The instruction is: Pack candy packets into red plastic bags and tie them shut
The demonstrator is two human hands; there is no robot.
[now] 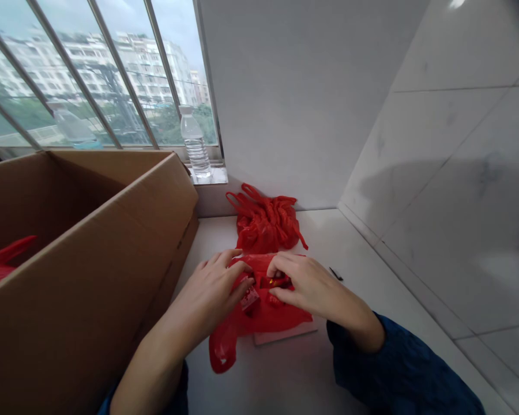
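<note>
A red plastic bag (259, 317) lies on the white counter in front of me. My left hand (214, 288) rests on its left side with fingers curled into the plastic near a small red packet (249, 300). My right hand (307, 285) pinches the bag's top edge, fingers bent over something red and yellow (277, 282) inside. Both hands grip the bag. A flat white sheet or card (285, 334) shows under the bag's lower edge.
A second red bag (266, 222), tied shut, sits against the back wall. A large open cardboard box (82, 248) stands at the left with red plastic (2, 262) inside. A water bottle (195, 144) stands on the window sill. A small dark object (336, 274) lies right of my hand.
</note>
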